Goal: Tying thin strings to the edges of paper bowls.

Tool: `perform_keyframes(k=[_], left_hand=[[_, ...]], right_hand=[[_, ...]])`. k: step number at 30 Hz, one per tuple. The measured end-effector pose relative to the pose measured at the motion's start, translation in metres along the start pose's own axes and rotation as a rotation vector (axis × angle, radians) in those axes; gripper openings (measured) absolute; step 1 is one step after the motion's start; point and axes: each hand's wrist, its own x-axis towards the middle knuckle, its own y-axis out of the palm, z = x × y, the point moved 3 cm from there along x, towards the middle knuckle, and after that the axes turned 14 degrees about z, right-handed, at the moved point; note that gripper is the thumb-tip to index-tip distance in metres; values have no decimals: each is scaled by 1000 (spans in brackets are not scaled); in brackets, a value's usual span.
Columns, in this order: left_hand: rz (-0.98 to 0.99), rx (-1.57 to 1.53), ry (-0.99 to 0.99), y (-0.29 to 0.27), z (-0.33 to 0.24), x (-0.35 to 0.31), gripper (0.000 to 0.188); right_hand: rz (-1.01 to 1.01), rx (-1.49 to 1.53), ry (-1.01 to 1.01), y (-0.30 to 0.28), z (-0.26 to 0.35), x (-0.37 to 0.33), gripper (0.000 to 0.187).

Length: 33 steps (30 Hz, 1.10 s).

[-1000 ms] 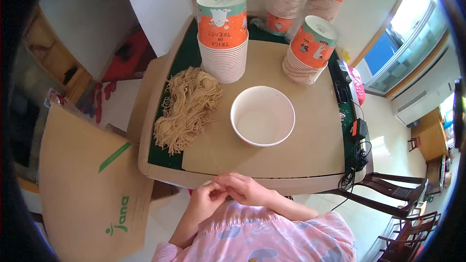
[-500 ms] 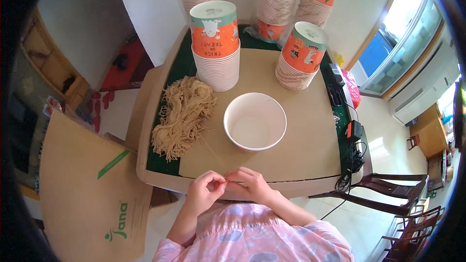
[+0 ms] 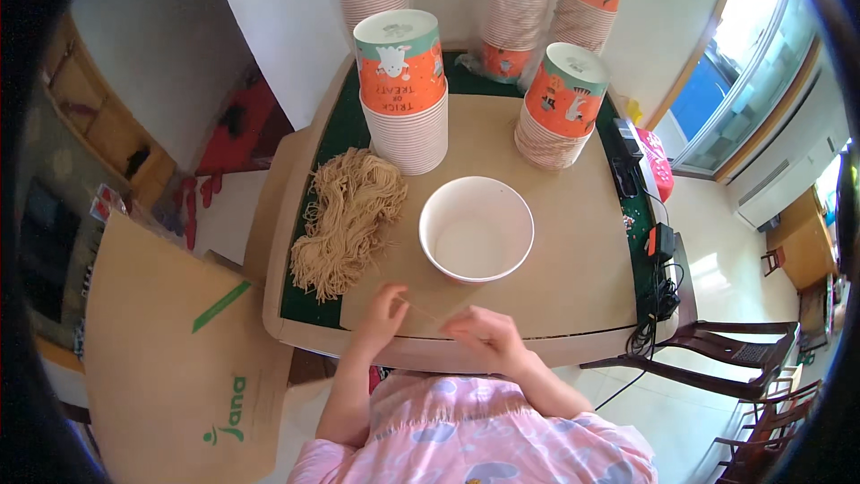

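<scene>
A tan string (image 3: 419,308) is stretched between my two hands above the table's near edge. My left hand (image 3: 383,316) pinches one end, near the pile of string. The other end is in the closed fingers of my right hand (image 3: 488,334). Just beyond them stands an upright white paper bucket (image 3: 477,229), its open mouth facing up and nothing seen inside. A loose heap of tan strings (image 3: 348,224) lies on the table to the left of the bucket.
Upside-down stacks of orange and green printed buckets (image 3: 403,81) (image 3: 560,108) stand farther back, with plastic-wrapped stacks (image 3: 518,0) behind. Black cables and adapters (image 3: 661,246) line the right edge. A large cardboard box (image 3: 170,350) is at left, a dark wooden chair (image 3: 717,350) at right.
My hands, close together before, have moved apart, and a length of string now shows taut between them. The whole view has shifted slightly.
</scene>
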Motion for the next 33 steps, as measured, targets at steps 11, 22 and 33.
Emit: perform_keyframes(k=[11,22,33], left_hand=[[-405,340,-206,-66,-34,1,31],[61,696,348,-33,-152,50,16],[229,277,267,-16,-173,53,27]], right_hand=[[260,1280,-752,-67,41,-37,15],[-180,582,430,-22,-22,-10,12],[-248,540,406,-36,-43,-2,19]])
